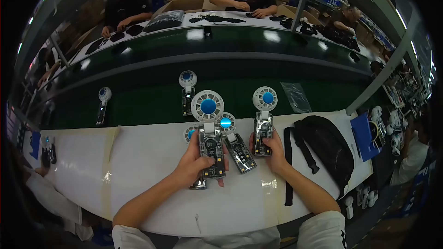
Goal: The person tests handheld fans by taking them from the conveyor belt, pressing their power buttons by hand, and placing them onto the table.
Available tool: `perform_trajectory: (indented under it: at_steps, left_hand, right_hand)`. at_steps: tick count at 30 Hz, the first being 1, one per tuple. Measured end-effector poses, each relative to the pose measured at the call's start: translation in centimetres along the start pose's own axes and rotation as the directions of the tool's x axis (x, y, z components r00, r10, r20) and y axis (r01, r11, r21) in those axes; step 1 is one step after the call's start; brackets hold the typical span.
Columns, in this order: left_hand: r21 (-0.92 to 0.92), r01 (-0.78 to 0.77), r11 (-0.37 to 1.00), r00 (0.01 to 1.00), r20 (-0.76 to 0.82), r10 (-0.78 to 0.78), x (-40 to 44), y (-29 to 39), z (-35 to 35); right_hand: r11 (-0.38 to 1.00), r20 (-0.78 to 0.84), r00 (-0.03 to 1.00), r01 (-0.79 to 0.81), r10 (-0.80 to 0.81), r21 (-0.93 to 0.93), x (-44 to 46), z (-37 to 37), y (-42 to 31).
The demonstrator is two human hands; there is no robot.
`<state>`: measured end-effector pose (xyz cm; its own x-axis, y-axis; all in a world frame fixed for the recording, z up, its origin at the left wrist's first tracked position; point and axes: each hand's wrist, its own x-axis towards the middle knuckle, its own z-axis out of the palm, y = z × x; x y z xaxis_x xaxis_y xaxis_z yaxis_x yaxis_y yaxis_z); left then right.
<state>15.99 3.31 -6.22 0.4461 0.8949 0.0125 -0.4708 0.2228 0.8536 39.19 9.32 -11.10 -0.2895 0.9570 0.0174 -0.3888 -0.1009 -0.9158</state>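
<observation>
My left hand (191, 163) is wrapped round a handheld fan (211, 145) with a clear body and a white round head with a blue centre. Its thumb presses on the front of the body. My right hand (273, 150) grips a second fan (263, 129) of the same kind, also with the thumb on its front. Between the hands, another handheld fan (240, 153) lies tilted on the white tabletop (147, 157). One more fan (189, 133) rests partly hidden behind my left hand and the fan in it.
Beyond the table, a green conveyor belt (152, 106) carries a fan (187, 90), another fan (103, 103) and a clear plastic bag (296, 97). A black waist bag (323, 152) lies right of my hands, beside a blue bin (364, 136). Several people work across the line.
</observation>
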Motion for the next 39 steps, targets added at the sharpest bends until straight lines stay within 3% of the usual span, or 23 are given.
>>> perform_trajectory:
  at_steps: [8,18,20,39]
  left_hand:
    - [-0.073,0.052,0.996,0.999,-0.007,-0.053,1.1,-2.5,-0.6]
    - [-0.04,0.037,0.999,0.999,-0.001,-0.037,1.6,-2.9,-0.3]
    - [-0.042,0.045,0.998,0.999,-0.008,-0.045,1.8,-3.1,-0.3]
    - [-0.017,0.035,0.999,0.999,0.017,-0.035,2.6,-3.8,-0.1]
  right_hand:
    - [1.0,0.082,0.997,-0.011,0.013,-0.024,0.3,-1.5,0.7]
    - [0.999,0.104,0.994,-0.018,0.021,-0.037,0.5,-1.9,0.6]
    - [1.0,0.168,0.986,0.017,-0.019,0.015,0.4,-2.2,0.3]
    - [1.0,0.11,0.994,-0.02,0.022,-0.017,1.2,-3.5,1.0]
